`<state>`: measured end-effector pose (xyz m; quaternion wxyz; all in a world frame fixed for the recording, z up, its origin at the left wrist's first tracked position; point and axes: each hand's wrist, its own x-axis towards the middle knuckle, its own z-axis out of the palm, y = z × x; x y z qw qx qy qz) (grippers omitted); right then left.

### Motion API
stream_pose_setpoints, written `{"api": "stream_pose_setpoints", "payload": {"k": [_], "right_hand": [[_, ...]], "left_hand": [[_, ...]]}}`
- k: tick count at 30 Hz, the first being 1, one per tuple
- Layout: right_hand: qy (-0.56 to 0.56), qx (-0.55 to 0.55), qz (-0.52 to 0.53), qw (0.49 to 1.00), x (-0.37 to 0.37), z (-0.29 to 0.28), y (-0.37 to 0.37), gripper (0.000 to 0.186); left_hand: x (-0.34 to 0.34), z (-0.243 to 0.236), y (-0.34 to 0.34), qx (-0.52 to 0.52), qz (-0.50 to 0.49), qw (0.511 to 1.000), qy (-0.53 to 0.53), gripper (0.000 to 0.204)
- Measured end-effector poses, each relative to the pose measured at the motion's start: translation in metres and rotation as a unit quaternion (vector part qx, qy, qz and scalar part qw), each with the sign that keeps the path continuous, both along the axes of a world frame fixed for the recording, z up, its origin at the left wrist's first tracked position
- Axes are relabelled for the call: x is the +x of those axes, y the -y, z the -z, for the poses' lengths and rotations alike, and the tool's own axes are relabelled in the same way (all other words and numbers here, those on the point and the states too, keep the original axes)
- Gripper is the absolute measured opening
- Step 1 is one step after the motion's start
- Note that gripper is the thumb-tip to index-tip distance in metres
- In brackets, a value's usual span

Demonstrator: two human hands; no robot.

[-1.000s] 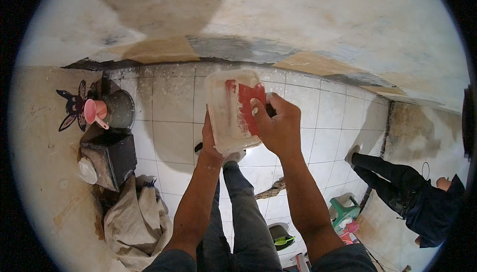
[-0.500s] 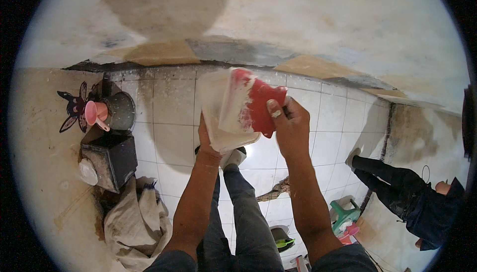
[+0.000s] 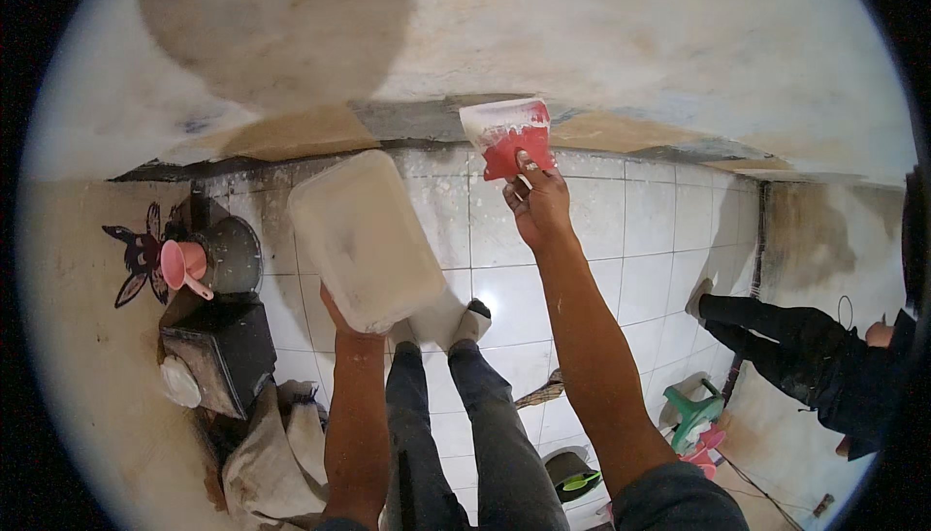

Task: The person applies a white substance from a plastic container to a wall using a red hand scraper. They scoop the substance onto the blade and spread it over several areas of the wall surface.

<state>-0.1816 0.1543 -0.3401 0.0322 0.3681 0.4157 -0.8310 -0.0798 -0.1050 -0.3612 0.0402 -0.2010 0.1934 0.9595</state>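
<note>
My right hand [image 3: 538,199] is closed around a red plastic putty spreader [image 3: 514,153], thumb on its near face. White putty coats the spreader's far edge, which is up by the lower part of the wall [image 3: 601,56]; I cannot tell whether it touches. At the left, my left hand [image 3: 341,316] grips a pale, rectangular plastic tub [image 3: 369,240] from its near side, most of the fingers hidden behind it. Whitish residue covers the tub.
At the left stand a pink dipper [image 3: 184,264] on a dark bucket [image 3: 233,252], a black box [image 3: 221,342] and a beige sack [image 3: 276,473]. A person in dark clothes [image 3: 810,352] is at the right, near a green stool [image 3: 693,415]. White tiles [image 3: 504,221] cover the floor.
The spreader has left the tub and moved up toward the wall in my right hand. My left hand has carried the tub left and tilted it.
</note>
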Motion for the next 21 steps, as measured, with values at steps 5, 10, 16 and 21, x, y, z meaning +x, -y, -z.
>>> {"api": "stream_pose_setpoints", "payload": {"k": [5, 10, 16, 21], "right_hand": [[-0.182, -0.001, 0.055, 0.982, -0.049, -0.014, 0.022, 0.013], [-0.166, 0.068, 0.039, 0.983, -0.037, -0.08, 0.035, 0.018], [-0.056, 0.064, 0.052, 0.995, 0.003, 0.018, 0.031, 0.015], [-0.057, 0.012, 0.071, 0.996, -0.027, 0.05, 0.033, 0.02]], "left_hand": [[0.007, 0.01, 0.019, 0.037, 0.034, 0.998, 0.026, 0.054], [0.019, 0.021, 0.052, -0.004, 0.037, 0.996, 0.086, 0.053], [0.022, 0.044, 0.072, 0.037, 0.071, 0.994, 0.081, 0.053], [0.022, 0.035, 0.076, 0.035, 0.061, 0.991, 0.113, 0.052]]}}
